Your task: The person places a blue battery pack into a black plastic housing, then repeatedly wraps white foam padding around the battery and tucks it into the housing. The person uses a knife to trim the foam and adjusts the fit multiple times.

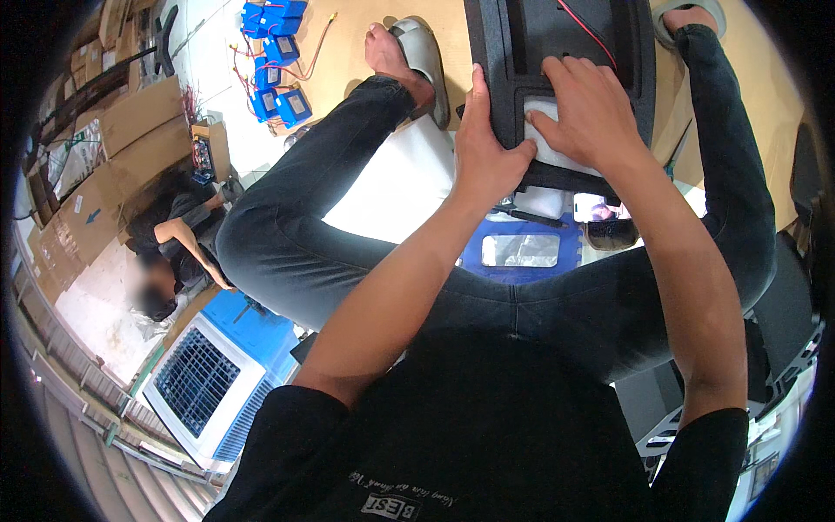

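A black open housing (496, 52) with inner compartments lies in front of me between my feet. My left hand (489, 152) grips its left wall, with the fingers along the outside and the thumb over the near rim. White soft padding (544, 157) fills the near compartment. My right hand (596, 113) presses on that padding, its thumb on the white surface and its bent fingertips at the ridge beyond. A thin red wire (587, 26) runs in the far compartment. The right palm hides part of the padding.
Several blue battery packs (280, 50) with wires lie at far left. Below the housing are a blue stool (522, 261), a phone (593, 207) and a dark rounded object (611, 233). A blue-white air cooler (230, 365) and another person (187, 239) are at left, beside cardboard boxes (148, 122).
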`<action>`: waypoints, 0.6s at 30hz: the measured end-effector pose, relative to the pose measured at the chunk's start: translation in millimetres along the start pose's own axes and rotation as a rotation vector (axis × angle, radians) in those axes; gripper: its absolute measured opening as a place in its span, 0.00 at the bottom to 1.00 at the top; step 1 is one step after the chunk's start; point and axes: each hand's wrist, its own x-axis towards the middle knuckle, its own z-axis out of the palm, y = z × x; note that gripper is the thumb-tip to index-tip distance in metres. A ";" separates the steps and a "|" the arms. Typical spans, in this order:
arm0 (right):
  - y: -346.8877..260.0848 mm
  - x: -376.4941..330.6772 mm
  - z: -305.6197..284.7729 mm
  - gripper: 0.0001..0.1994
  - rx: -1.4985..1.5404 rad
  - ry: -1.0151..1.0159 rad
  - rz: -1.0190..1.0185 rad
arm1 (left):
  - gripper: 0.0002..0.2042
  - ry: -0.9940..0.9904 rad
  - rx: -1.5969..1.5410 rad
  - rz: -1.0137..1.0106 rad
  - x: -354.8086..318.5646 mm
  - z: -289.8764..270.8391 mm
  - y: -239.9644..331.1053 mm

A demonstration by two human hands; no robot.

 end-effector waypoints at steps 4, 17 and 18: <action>-2.3 5.6 -1.1 0.23 0.002 0.064 -0.013 | 0.55 0.049 0.079 0.029 -0.2 1.6 5.4; -7.9 21.7 -6.8 0.23 -0.011 -0.079 0.091 | 0.55 0.100 0.165 -0.040 -1.7 3.9 7.6; -6.5 23.4 -8.1 0.25 0.025 -0.117 0.095 | 0.56 0.080 0.171 -0.050 -1.6 3.3 7.6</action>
